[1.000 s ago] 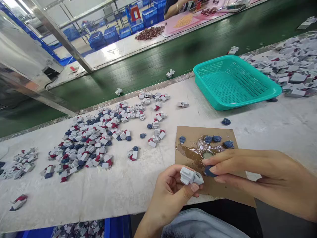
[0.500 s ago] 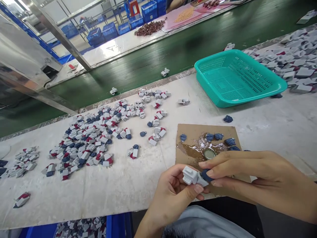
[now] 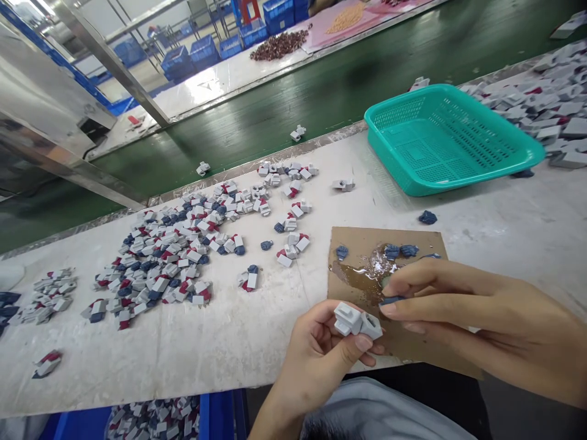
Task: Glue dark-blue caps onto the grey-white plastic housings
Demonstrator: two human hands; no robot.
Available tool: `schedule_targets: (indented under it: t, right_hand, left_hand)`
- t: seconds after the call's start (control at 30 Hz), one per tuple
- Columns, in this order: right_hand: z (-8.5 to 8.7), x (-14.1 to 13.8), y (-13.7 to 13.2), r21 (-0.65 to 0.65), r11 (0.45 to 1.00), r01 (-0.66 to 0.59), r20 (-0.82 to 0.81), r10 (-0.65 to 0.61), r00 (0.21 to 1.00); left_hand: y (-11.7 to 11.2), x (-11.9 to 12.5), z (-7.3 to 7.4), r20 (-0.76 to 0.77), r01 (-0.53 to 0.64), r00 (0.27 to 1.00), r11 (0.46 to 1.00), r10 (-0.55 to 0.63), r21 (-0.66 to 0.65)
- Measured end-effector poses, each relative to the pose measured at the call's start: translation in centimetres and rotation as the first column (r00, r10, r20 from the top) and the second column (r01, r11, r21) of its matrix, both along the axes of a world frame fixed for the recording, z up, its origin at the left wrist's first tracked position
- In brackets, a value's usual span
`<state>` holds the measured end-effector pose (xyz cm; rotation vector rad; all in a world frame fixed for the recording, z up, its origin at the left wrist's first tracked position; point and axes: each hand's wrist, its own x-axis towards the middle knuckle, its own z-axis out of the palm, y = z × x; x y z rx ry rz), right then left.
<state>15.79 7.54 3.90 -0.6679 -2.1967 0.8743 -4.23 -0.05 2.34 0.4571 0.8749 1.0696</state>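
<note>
Between the thumb and fingers of my left hand [image 3: 323, 360] is a light grey plastic toy part [image 3: 356, 322], its hollow end facing right. My right hand [image 3: 477, 318] pinches a small dark blue piece [image 3: 391, 300], mostly covered by the fingers and apart from the grey part. Beneath the right hand lies a brown cardboard sheet [image 3: 342, 235] with a wet, shiny patch [image 3: 362, 275]. Several dark blue fist-shaped pieces [image 3: 409, 250] rest on the cardboard, and another blue piece [image 3: 427, 217] sits just beyond it.
A green perforated basket [image 3: 398, 174] stands beyond the cardboard. Piles of grey, red and blue parts [image 3: 160, 263] cover the left of the table, with grey parts [image 3: 550, 104] at far right. A green conveyor belt [image 3: 257, 128] runs behind; a blue bin [image 3: 215, 415] stands below the edge.
The dark blue piece has come away from the grey part as my right hand moved slightly up and right. My left hand still holds the grey part. Pieces on the belt shifted slightly left.
</note>
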Motion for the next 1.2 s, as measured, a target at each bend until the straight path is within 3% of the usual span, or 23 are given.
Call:
schedule_targets:
  t: [0.1,0.27,0.4,0.53,0.77,0.9,0.97,1.03,1.1,1.13,1.2]
  right_hand:
    - [0.4,-0.4,0.0,-0.115,0.989,0.097,-0.045,-0.103,0.994]
    - [1.1,-0.9,-0.3,-0.387,0.897,0.212,-0.111,-0.274,0.955]
    - [1.2,-0.8,-1.0,-0.300,0.906,0.299,-0.029,-0.322,0.946]
    - [1.3,-0.7,-1.7,-0.151,0.950,0.275,0.035,-0.273,0.961]
    - [1.1,-0.9,-1.6,-0.092,0.982,0.166,0.024,-0.164,0.986]
    - [0.5,-1.3,-1.5,-0.198,0.971,0.132,0.049,-0.125,0.991]
    - [-0.1,-1.5,-1.3,-0.317,0.942,0.115,0.066,-0.099,0.993]
    - [-0.5,-1.7,-0.8,-0.393,0.916,0.076,0.039,-0.066,0.997]
    - [-0.6,-2.5,0.0,-0.457,0.880,0.127,-0.039,-0.162,0.986]
    - [-0.5,-3.2,0.5,-0.517,0.836,0.184,-0.081,-0.262,0.962]
    - [0.0,-5.0,1.2,-0.693,0.677,0.246,-0.114,-0.440,0.891]
  left_hand:
    - [-0.3,0.2,-0.3,-0.016,-0.029,0.999,0.999,0.030,0.040]
    - [-0.8,0.5,-0.8,-0.192,-0.102,0.972,0.977,0.139,0.188]
    - [-0.7,0.6,-0.5,-0.313,-0.139,0.918,0.939,0.242,0.315]
    - [-0.6,0.4,0.0,-0.388,-0.080,0.884,0.900,0.263,0.428]
    - [-1.0,0.2,0.1,-0.454,0.012,0.874,0.928,0.171,0.372]
    - [-0.8,0.4,0.0,-0.487,0.024,0.864,0.955,0.129,0.296]
    - [-0.7,0.4,-0.1,-0.489,0.043,0.868,0.969,0.083,0.242]
    - [-0.7,0.2,-0.2,-0.492,0.133,0.870,0.971,-0.018,0.200]
    - [-0.7,0.0,-0.2,-0.520,0.244,0.845,0.955,-0.125,0.167]
    - [-0.7,-0.1,-0.2,-0.547,0.284,0.822,0.946,-0.155,0.159]
    - [-0.5,-0.2,0.0,-0.612,0.327,0.773,0.932,-0.168,0.157]
